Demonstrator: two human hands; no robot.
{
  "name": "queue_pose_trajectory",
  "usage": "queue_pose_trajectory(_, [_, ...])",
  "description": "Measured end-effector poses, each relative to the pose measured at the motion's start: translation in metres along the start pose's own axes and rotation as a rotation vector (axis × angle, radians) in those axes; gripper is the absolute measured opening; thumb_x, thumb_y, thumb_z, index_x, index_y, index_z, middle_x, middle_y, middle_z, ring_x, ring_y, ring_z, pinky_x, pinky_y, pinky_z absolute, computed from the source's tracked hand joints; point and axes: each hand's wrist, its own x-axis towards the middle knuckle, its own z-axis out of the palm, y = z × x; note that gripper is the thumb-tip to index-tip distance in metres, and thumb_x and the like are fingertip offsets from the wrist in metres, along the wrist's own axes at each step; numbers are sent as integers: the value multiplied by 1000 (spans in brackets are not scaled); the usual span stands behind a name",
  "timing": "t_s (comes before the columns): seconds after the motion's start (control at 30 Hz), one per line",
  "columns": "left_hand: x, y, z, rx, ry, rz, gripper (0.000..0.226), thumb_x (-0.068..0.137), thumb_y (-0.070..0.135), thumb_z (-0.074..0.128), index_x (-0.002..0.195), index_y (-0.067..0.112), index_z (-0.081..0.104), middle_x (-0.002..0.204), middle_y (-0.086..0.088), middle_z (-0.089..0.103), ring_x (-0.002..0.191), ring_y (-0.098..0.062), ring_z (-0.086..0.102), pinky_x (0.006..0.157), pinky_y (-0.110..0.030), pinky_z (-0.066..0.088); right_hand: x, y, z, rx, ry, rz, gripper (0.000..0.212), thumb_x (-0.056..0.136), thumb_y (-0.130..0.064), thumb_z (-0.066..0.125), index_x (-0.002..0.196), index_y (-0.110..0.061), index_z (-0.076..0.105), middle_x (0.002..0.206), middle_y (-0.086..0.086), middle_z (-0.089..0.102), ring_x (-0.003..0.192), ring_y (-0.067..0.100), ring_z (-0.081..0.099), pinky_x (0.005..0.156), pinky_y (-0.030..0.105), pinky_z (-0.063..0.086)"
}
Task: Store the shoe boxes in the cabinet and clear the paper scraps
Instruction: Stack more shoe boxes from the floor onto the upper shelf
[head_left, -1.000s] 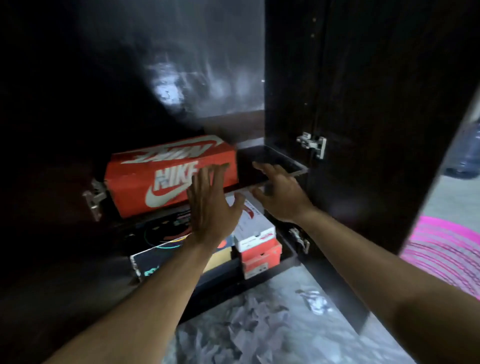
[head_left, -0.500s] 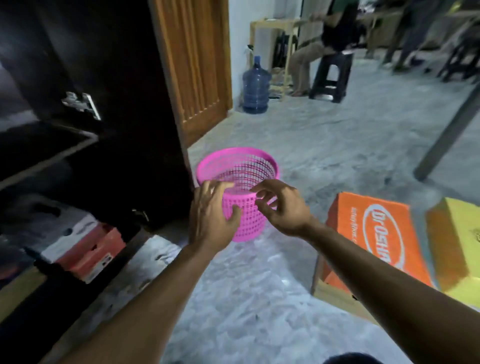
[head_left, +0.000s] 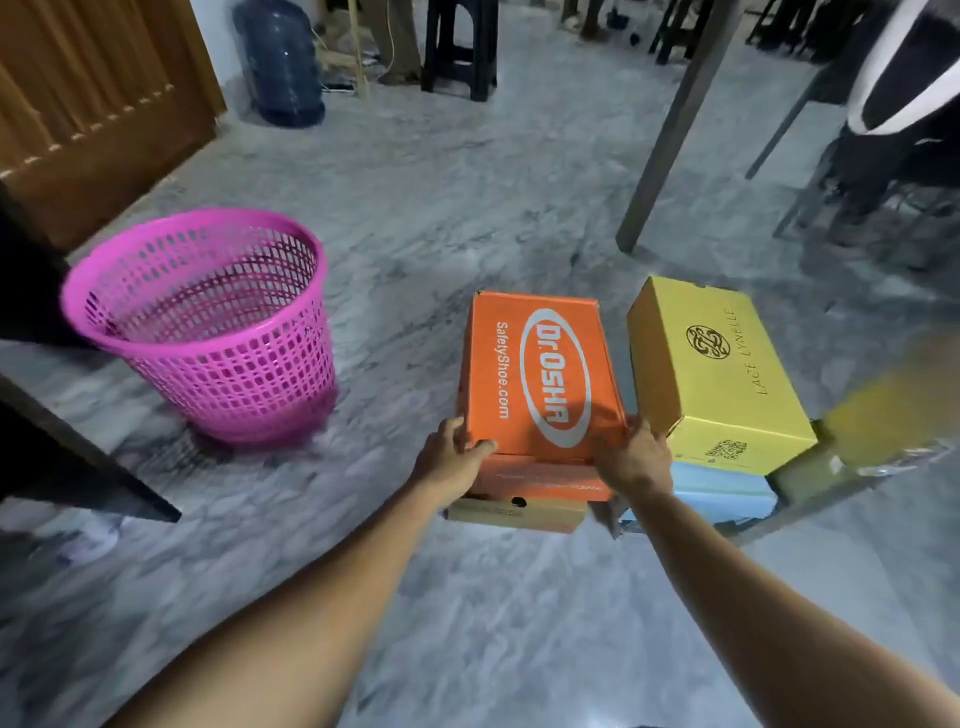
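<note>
An orange shoe box (head_left: 540, 374) printed "Dr.OSHA" lies on top of a brown cardboard box (head_left: 514, 514) on the grey floor. My left hand (head_left: 449, 462) grips its near left corner, thumb on the lid. My right hand (head_left: 634, 460) grips its near right corner. Right beside it a yellow shoe box (head_left: 711, 364) rests on a light blue box (head_left: 722, 493). The dark cabinet's edge (head_left: 62, 467) shows at the left. Pale paper scraps (head_left: 96, 540) lie blurred on the floor near it.
A pink plastic mesh basket (head_left: 208, 322) stands on the floor to the left of the boxes. A table leg (head_left: 670, 124), a blue water jug (head_left: 280, 62), a black stool (head_left: 460, 47) and a wooden door (head_left: 98, 104) lie beyond. A blurred yellow shape (head_left: 893, 410) sits at the right.
My view has swung right, away from the cabinet and past the pink basket. Both hands have left the Nike box on the shelf and now grip the orange box.
</note>
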Motion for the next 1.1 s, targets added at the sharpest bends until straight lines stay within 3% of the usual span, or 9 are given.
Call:
queue_pose_trajectory(0.23, [13, -31, 4, -181, 241, -125, 48, 81, 53, 76, 113, 20, 65, 111, -4, 73, 107, -29, 68, 92, -37, 53, -1, 7, 20, -43, -53, -35, 81, 67, -63, 46, 130, -14, 58, 120, 19, 68, 110, 42, 65, 91, 46, 56])
queue_pose_trajectory(0.37, [6, -68, -19, -408, 408, -258, 72, 56, 77, 76, 104, 26, 62, 107, -5, 71, 103, -31, 69, 89, -44, 58, -35, -1, 38, 75, -271, -29, 48, 83, -54, 70, 100, -9, 72, 100, 17, 77, 95, 38, 75, 80, 40, 61])
queue_pose_trajectory(0.43, [-4, -76, -18, -650, 337, -360, 66, 63, 69, 82, 114, 36, 55, 111, -2, 67, 105, -31, 64, 88, -45, 57, -50, -3, 51, 250, -453, -3, 36, 88, -42, 75, 84, -7, 70, 84, 20, 77, 77, 38, 77, 73, 48, 65])
queue_pose_trajectory(0.57, [-14, -86, -6, -1035, 109, -375, 67, 75, 57, 75, 126, 16, 62, 102, -11, 74, 94, -35, 67, 86, -44, 55, -73, -10, 69, 414, -650, -60, 48, 86, -46, 78, 105, -2, 69, 86, 17, 79, 75, 33, 78, 63, 38, 63])
queue_pose_trajectory(0.63, [-15, -88, -7, -1095, 122, -330, 78, 58, 56, 78, 123, 15, 63, 84, -8, 72, 71, -26, 65, 62, -34, 56, -81, -14, 70, 415, -681, -81, 52, 83, -53, 78, 105, -6, 70, 88, 15, 79, 76, 31, 78, 65, 37, 63])
queue_pose_trajectory(0.73, [-24, -90, -20, -1120, 173, -316, 71, 52, 54, 73, 112, 19, 62, 72, -3, 67, 61, -21, 60, 48, -26, 48, -82, -7, 64, 444, -539, 38, 71, 74, -76, 66, 104, -11, 67, 93, 19, 76, 73, 31, 77, 65, 34, 57])
queue_pose_trajectory(0.9, [-52, -121, -74, -1013, 247, -280, 57, 64, 49, 70, 109, 15, 71, 104, -19, 75, 96, -40, 70, 85, -46, 55, -61, -4, 22, 734, -17, 144, 72, 74, -82, 50, 99, -16, 65, 91, 16, 62, 62, 22, 58, 56, 29, 48])
queue_pose_trajectory(1.0, [-85, -131, -115, -938, 257, -182, 48, 78, 36, 64, 119, 13, 69, 111, -22, 75, 98, -41, 71, 82, -46, 58, -66, -28, -13, 821, -103, 82, 50, 95, -61, 56, 96, -11, 64, 86, 17, 60, 62, 23, 54, 57, 28, 43])
queue_pose_trajectory(1.1, [-124, -132, -153, -932, 155, -129, 56, 79, 27, 59, 131, 6, 62, 107, -23, 77, 87, -38, 75, 68, -42, 62, -67, -45, -19, 657, -425, 95, 92, 59, -90, 66, 126, -27, 63, 109, 9, 64, 92, 29, 57, 81, 41, 43])
